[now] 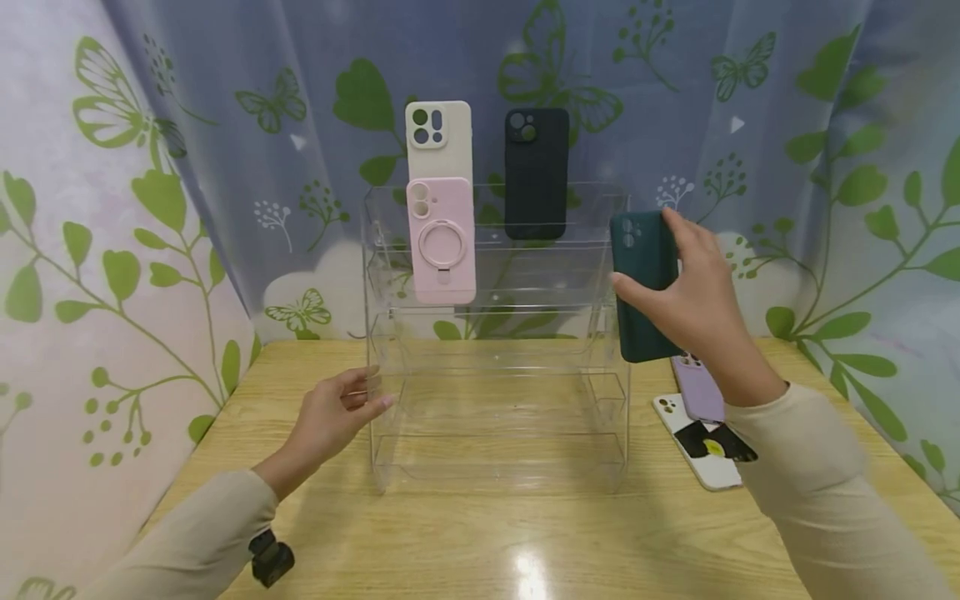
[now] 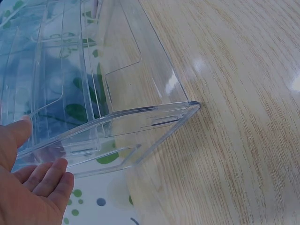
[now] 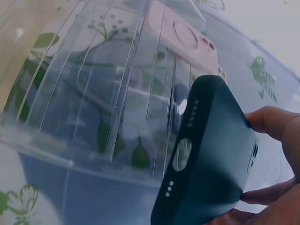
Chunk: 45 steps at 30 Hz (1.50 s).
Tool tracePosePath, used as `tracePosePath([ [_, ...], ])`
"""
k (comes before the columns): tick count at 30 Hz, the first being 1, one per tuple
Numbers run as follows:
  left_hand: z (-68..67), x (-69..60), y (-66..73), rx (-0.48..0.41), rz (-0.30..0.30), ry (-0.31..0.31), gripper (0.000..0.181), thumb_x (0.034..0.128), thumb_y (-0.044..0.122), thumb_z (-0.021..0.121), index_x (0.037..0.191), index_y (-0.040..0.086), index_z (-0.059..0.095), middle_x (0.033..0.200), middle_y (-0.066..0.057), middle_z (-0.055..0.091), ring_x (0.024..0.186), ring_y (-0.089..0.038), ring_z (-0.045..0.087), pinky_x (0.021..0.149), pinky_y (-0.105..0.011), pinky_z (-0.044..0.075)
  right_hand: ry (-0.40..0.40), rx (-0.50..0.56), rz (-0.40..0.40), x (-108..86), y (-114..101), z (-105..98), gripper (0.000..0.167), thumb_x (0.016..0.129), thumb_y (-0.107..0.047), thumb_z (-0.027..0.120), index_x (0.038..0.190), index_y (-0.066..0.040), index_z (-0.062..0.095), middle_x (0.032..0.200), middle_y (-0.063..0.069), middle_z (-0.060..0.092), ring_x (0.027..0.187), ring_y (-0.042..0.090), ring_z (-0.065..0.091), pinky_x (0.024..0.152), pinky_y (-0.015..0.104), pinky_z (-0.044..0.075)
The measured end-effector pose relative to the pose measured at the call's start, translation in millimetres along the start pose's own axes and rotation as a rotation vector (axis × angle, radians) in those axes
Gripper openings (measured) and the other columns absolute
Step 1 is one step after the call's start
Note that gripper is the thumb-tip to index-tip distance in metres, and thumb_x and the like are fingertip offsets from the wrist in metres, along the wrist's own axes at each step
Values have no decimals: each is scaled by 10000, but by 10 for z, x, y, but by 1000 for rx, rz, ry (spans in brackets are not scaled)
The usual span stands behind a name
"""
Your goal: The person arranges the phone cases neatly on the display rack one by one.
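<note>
A clear stepped display stand (image 1: pixel 495 450) stands on the wooden table. My left hand (image 1: pixel 333 417) holds its left side panel, thumb on one side and fingers on the other; in the left wrist view the thumb (image 2: pixel 21 131) lies by the panel's edge. My right hand (image 1: pixel 697 292) grips a dark green phone case (image 1: pixel 645 287) by its sides, upright near the stand's right side. In the right wrist view the case's bottom end (image 3: pixel 183 154) shows its port cutouts. On the stand's upper tiers are a white case (image 1: pixel 442 158), a pink case with a ring (image 1: pixel 442 275) and a black case (image 1: pixel 536 175).
To the right of the stand, a purple case (image 1: pixel 701 396) and a white case with a black patch (image 1: pixel 693 450) lie on the table (image 1: pixel 465 542), partly behind my right arm. A patterned curtain (image 1: pixel 315 167) hangs behind and along both sides.
</note>
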<state>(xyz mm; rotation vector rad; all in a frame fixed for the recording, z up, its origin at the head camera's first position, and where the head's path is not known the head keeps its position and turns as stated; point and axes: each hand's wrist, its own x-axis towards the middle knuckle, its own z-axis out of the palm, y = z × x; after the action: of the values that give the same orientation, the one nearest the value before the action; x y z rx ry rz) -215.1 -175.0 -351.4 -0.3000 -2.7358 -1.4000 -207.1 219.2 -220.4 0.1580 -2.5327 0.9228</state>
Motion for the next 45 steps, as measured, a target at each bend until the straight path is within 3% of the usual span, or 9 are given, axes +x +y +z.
tracePosePath([
  [10, -22, 18, -14, 0, 0, -13, 601, 893, 285, 700, 1386, 12, 491, 1317, -252, 547, 1145, -371, 592, 878, -404, 556, 40, 19, -84, 236, -336, 232, 921, 849, -413, 699, 1543, -107, 176, 1548, 176, 213, 1409, 380, 233, 1098, 609, 267],
  [22, -2, 9, -10, 1, -14, -13, 596, 896, 276, 698, 1383, 1, 490, 1315, -244, 553, 1146, -363, 594, 882, -394, 555, 162, 54, -55, 506, -547, 442, 960, 845, -442, 691, 1551, -138, 116, 1497, 161, 215, 1351, 309, 321, 1091, 454, 355],
  [34, 0, 20, -17, -1, -19, -13, 618, 890, 309, 700, 1392, 19, 485, 1326, -236, 547, 1159, -355, 587, 891, -394, 551, 340, 52, -119, 673, -638, 803, 938, 854, -406, 705, 1529, -73, 145, 1452, 166, 220, 1346, 296, 227, 1121, 413, 296],
  [45, 3, 17, -23, 2, -21, -9, 598, 893, 287, 699, 1390, 26, 492, 1322, -233, 551, 1150, -354, 594, 881, -385, 555, 365, 9, -128, 691, -586, 1035, 887, 875, -358, 695, 1516, -40, 172, 1419, 182, 237, 1246, 335, 245, 1020, 442, 350],
])
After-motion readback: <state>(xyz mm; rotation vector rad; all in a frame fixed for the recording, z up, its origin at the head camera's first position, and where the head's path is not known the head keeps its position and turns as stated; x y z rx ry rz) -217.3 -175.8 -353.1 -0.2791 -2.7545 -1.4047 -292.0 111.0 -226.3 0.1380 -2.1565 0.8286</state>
